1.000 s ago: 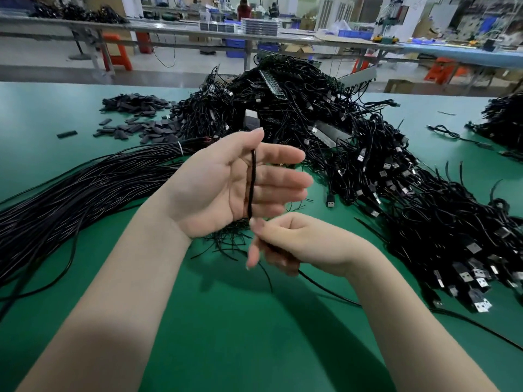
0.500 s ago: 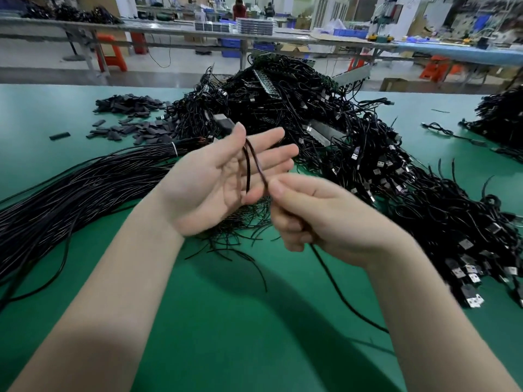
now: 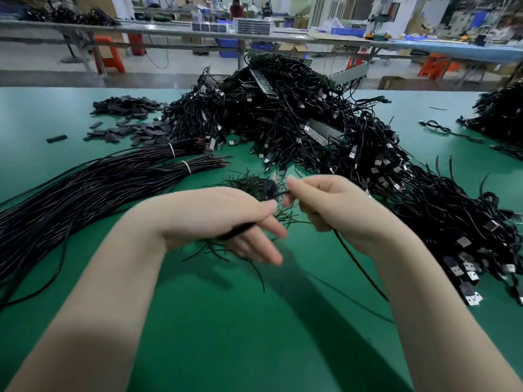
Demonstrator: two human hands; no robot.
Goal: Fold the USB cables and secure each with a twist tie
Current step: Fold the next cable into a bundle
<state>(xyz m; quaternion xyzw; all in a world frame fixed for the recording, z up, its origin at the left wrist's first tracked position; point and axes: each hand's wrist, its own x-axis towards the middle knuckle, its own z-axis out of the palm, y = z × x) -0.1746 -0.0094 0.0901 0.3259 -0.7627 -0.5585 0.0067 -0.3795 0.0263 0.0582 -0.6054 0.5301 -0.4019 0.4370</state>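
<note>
Two hands grip one USB cable: left hand clasps folds, right hand pinches it.

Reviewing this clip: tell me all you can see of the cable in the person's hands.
The cable is thin, black and looks rubber-coated. The left hand grips a folded, blurred section; the right hand pinches it near the left thumb. From under the right hand a loose length trails down past the wrist over the green table. No tie shows on it.

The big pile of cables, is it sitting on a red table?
No, the big pile of cables lies on a green table, beyond the left hand and right hand.
</note>
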